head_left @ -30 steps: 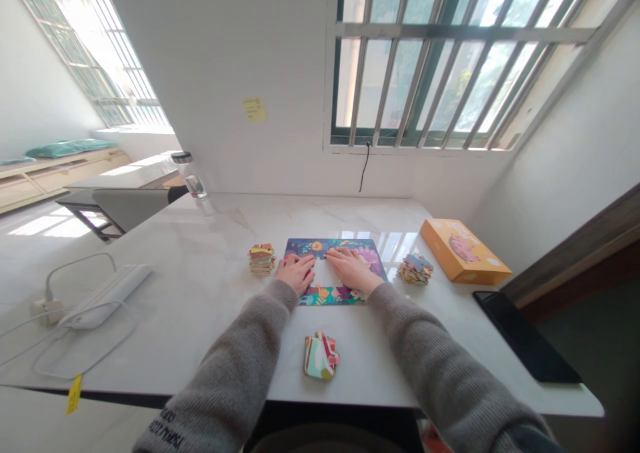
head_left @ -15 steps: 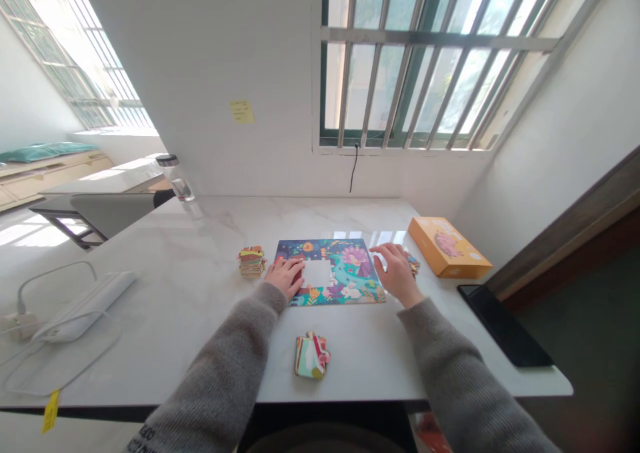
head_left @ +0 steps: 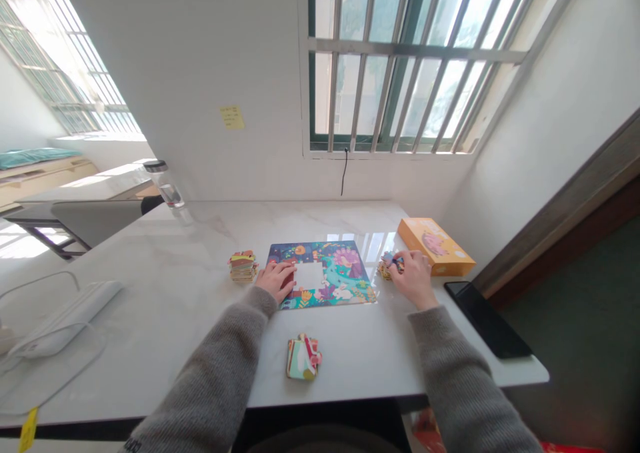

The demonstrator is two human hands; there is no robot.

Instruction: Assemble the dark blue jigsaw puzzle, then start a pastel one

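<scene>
A colourful jigsaw puzzle (head_left: 345,276) lies flat on the table, with a pale bare gap left of its middle. My left hand (head_left: 276,280) rests on the puzzle's left edge, fingers stretched out and holding nothing. To the right of the puzzle, my right hand (head_left: 413,276) is at a small stack of puzzle pieces (head_left: 385,271), its thumb and fingers pinched on a dark blue piece at the top. That hand partly hides the stack. Another stack of pieces (head_left: 243,268) stands left of the puzzle, and a third stack (head_left: 303,358) lies near the front edge.
An orange box (head_left: 437,246) sits behind my right hand, with a black phone-like slab (head_left: 487,320) in front of it. At the left are a white power strip (head_left: 70,320) with cables and a clear bottle (head_left: 165,185). The wall and barred window rise behind.
My right hand has moved from the puzzle's right edge to the stack of pieces and closed on a piece there. My left hand stays on the puzzle. The camera view has shifted slightly.
</scene>
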